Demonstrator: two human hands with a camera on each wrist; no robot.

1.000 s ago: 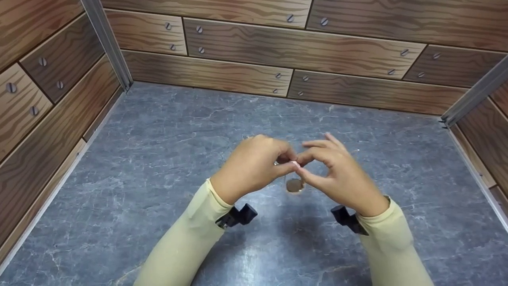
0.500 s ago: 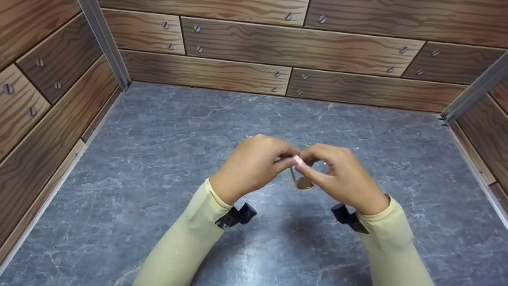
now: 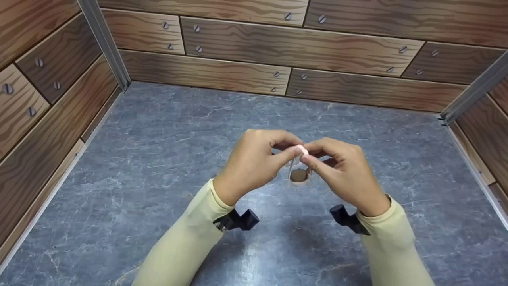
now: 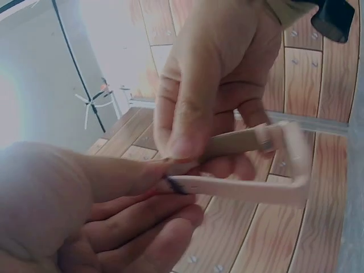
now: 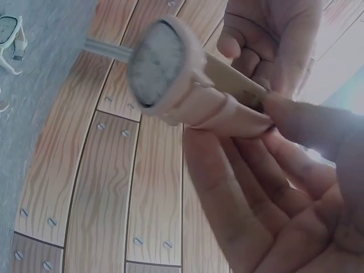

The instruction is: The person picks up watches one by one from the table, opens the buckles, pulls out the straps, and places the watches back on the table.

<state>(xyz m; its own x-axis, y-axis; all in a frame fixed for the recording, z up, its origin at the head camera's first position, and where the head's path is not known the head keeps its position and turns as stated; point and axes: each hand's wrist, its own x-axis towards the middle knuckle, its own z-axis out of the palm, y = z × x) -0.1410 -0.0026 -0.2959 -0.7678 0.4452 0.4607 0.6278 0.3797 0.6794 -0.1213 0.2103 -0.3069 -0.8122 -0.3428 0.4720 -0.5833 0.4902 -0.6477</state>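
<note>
A wristwatch [image 3: 299, 175] with a round face and a pale pink strap hangs from both hands above the table. My left hand [image 3: 256, 165] and right hand [image 3: 344, 171] meet at the strap ends, each pinching between thumb and fingers. In the left wrist view, the strap [image 4: 250, 190] bends into a loop, and its ends come together at the fingertips. The right wrist view shows the watch face [image 5: 156, 65] turned away to the left, pale with reflections. The strap's joined ends are partly hidden by fingers.
The blue-grey marbled tabletop [image 3: 178, 131] spreads under both hands. Wood-patterned panels [image 3: 238, 43] stand at the back and sides, with metal posts [image 3: 107, 43] at the corners. A pale watch-like shape [image 5: 11, 40] shows against the tabletop in the right wrist view.
Both hands have shifted slightly up and away. The right hand's outer fingers, spread earlier, have folded in. The watch face swung right, then back a little left.
</note>
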